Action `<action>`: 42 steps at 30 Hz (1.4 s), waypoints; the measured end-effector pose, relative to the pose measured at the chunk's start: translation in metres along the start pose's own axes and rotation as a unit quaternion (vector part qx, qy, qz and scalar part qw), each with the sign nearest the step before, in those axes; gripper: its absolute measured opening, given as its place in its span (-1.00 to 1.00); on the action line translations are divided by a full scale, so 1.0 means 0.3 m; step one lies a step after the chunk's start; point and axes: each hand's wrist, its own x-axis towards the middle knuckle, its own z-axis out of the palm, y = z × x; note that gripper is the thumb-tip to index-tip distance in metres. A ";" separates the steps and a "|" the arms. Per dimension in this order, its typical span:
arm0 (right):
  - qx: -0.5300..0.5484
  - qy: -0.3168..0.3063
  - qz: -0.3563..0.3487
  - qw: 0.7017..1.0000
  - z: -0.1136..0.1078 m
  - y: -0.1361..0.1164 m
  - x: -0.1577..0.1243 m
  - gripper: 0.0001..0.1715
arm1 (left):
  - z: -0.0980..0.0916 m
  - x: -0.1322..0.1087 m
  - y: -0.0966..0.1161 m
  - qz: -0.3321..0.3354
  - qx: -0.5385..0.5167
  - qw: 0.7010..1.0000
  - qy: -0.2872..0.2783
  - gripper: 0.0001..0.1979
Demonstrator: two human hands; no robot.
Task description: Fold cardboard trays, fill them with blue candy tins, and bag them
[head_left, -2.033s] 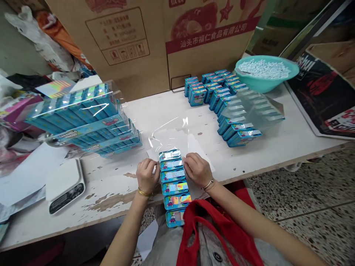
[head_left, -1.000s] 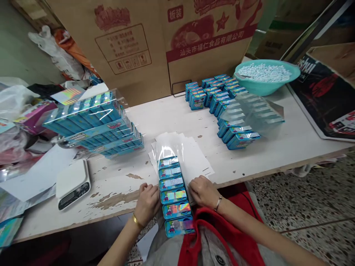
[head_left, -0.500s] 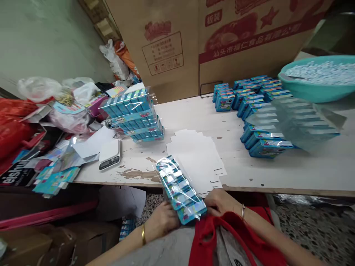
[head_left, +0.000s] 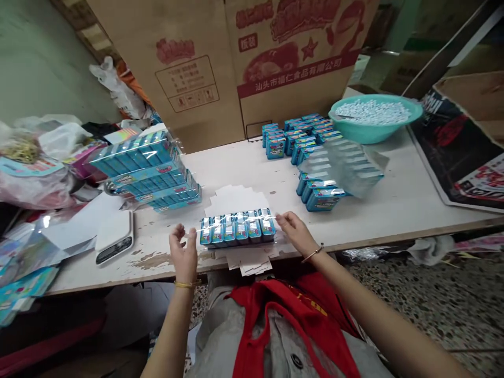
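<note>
A row of small blue candy boxes (head_left: 237, 229) in clear plastic film lies across a stack of white card sheets (head_left: 238, 195) near the table's front edge. My left hand (head_left: 184, 253) is at the row's left end, palm turned inward, with thumb and fingers apart. At the right end, my right hand (head_left: 296, 234) has thumb and forefinger pinched on the clear film's edge. Left of the row stands a pile of film-wrapped packs (head_left: 151, 170) of the same blue boxes. Farther right, loose blue boxes (head_left: 321, 198) stand in rows, some under a clear plastic bag (head_left: 348, 165).
A white digital scale (head_left: 115, 236) sits at the left front. Bags and papers (head_left: 51, 157) crowd the left end. A turquoise basin (head_left: 370, 131) of pale pieces stands at the back right, near a large carton (head_left: 212, 58) and a dark printed box (head_left: 444, 152).
The wrapped row has moved from my lap edge onto the white cards and turned sideways. Both hands have risen to its ends, and the left has come off it. The view has shifted right.
</note>
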 end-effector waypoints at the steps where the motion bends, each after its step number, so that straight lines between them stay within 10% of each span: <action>1: 0.007 -0.006 -0.011 1.000 0.024 -0.010 -0.014 -0.41 | -0.012 0.019 -0.029 -0.069 -0.042 0.996 -0.020 -0.49; 5: 0.067 0.002 0.000 0.998 0.086 -0.025 -0.038 -0.41 | -0.008 0.012 -0.077 -0.177 -0.148 0.966 -0.119 -0.56; 24: 0.143 0.017 0.107 0.984 0.055 -0.033 0.021 -0.40 | 0.032 0.041 -0.054 -0.190 -0.160 0.957 -0.152 -0.59; 30: 0.050 0.022 0.042 0.998 0.019 -0.074 0.040 -0.40 | 0.011 0.087 -0.012 -0.117 -0.096 0.983 -0.104 -0.61; 36: 0.036 -0.054 0.029 0.997 0.023 -0.175 0.043 -0.41 | -0.067 0.086 0.076 -0.107 -0.121 0.973 -0.162 -0.64; 42: 0.067 -0.163 -0.024 0.984 0.127 -0.462 0.125 -0.44 | -0.290 0.227 0.259 -0.006 -0.122 0.986 -0.112 -0.68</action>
